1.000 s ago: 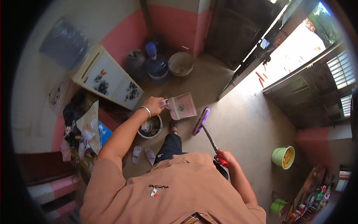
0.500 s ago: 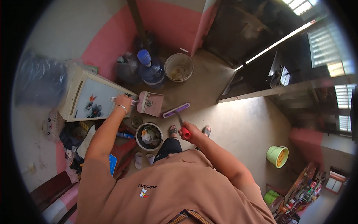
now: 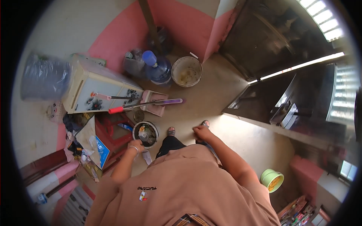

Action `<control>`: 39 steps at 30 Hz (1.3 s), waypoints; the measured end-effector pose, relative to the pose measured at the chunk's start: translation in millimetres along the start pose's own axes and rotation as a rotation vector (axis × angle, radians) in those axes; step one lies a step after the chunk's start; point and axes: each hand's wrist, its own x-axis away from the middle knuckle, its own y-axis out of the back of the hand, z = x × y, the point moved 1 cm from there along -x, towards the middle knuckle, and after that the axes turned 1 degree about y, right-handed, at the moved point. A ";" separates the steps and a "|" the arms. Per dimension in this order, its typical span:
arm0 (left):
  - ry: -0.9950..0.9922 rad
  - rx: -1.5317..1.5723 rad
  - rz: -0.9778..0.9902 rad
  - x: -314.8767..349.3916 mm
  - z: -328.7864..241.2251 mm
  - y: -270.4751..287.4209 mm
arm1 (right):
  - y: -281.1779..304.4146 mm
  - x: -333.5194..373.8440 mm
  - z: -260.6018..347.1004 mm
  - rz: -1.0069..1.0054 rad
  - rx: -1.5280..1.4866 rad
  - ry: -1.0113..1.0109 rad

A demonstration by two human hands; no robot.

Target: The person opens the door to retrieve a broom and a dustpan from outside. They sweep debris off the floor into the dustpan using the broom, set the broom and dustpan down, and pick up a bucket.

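Note:
My left hand [image 3: 135, 145] hangs beside a round waste bin [image 3: 155, 136], its fingers curled with nothing seen in them. Rubbish, partly in clear plastic, lies inside the bin. My right hand [image 3: 203, 132] is lowered in front of my right leg, closed and apparently holding nothing. Away from both hands, a broom [image 3: 116, 110] with a red grip and a purple head lies across a pink dustpan [image 3: 155, 109]. The dustpan's long handle [image 3: 103, 96] leans in front of the white cabinet [image 3: 90, 84].
A blue-capped water jug [image 3: 160, 71] and a dirty white bucket [image 3: 187, 71] stand at the far wall. Red stools [image 3: 106, 126] with clutter are at left. On the right are a dark metal door [image 3: 264, 41] and a green bucket [image 3: 267, 177].
My left hand has let go of the dustpan's handle and drawn back toward me. My right hand has released the broom, which now rests across the dustpan.

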 end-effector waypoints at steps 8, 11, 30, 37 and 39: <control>-0.345 -0.418 0.304 -33.0 -128.4 -31.7 | 170.6 86.0 -99.1 -0.276 -0.027 -0.348; -0.294 -0.040 0.084 -53.6 -180.3 13.9 | 191.0 108.8 -132.3 -0.350 0.093 -0.444; -0.080 1.886 0.362 -433.4 -445.3 264.1 | 29.6 109.2 -182.9 -0.163 0.290 -0.835; 0.138 2.096 0.202 -413.3 -438.5 228.8 | -2.0 76.2 -151.3 -0.423 0.199 -0.767; 0.004 1.961 0.267 -363.2 -418.4 217.1 | 4.1 67.2 -132.0 -0.505 0.073 -0.686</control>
